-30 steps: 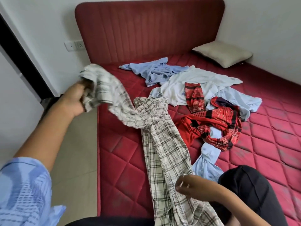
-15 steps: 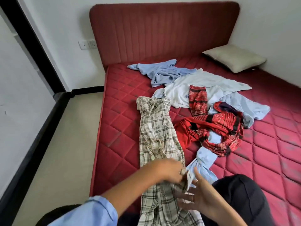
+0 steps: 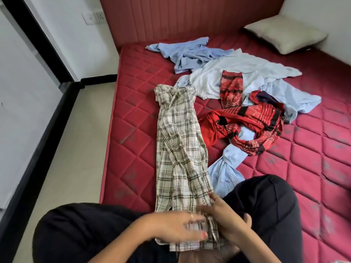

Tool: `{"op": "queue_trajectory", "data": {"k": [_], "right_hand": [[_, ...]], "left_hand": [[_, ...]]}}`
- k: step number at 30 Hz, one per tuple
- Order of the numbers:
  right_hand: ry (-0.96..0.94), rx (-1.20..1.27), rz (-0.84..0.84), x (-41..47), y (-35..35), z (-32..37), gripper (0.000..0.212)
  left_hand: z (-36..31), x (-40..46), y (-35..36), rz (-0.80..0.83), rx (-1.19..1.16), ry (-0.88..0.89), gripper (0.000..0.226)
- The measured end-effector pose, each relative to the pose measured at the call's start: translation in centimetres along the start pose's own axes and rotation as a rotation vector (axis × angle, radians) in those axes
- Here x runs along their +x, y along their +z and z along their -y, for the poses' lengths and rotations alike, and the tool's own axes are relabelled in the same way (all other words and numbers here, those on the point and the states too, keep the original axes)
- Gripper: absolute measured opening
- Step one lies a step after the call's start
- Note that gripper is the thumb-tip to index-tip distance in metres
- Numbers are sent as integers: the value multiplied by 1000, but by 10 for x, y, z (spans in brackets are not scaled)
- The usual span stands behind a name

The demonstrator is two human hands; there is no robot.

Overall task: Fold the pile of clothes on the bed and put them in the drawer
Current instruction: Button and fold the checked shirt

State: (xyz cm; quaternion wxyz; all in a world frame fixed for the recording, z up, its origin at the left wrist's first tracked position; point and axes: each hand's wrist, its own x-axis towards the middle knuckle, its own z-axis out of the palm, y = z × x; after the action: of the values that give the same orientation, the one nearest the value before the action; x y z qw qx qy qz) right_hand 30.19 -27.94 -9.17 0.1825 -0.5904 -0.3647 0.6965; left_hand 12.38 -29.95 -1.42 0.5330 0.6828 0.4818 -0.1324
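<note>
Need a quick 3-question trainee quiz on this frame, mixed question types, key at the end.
1. True or false: the plaid shirt lies in a long narrow strip on the mattress.
2. Multiple choice: where is the pillow? A) under the plaid shirt B) at the far right corner by the headboard C) on the floor
3. Short answer: which end of the plaid shirt are the left hand and right hand on?

Key
1. True.
2. B.
3. The near end, by the person's knees; the collar end lies farther away. The red patterned cloth and the blue shirts are still unfolded.
</note>
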Motion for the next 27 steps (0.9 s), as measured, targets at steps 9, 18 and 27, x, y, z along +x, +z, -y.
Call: {"op": "queue_trajectory", "data": {"k": [9, 18, 27], "right_hand": [[-203, -1167, -350, -8, 17, 18, 89], [-262, -585, -88, -17, 11, 24, 69], [-225, -610, -122, -81, 11, 19, 56]], "left_hand": [[82, 27, -2, -373, 39, -653, 72], [77, 25, 34, -574, -991, -331, 71], [76, -13, 62, -729, -923, -128, 74]]}}
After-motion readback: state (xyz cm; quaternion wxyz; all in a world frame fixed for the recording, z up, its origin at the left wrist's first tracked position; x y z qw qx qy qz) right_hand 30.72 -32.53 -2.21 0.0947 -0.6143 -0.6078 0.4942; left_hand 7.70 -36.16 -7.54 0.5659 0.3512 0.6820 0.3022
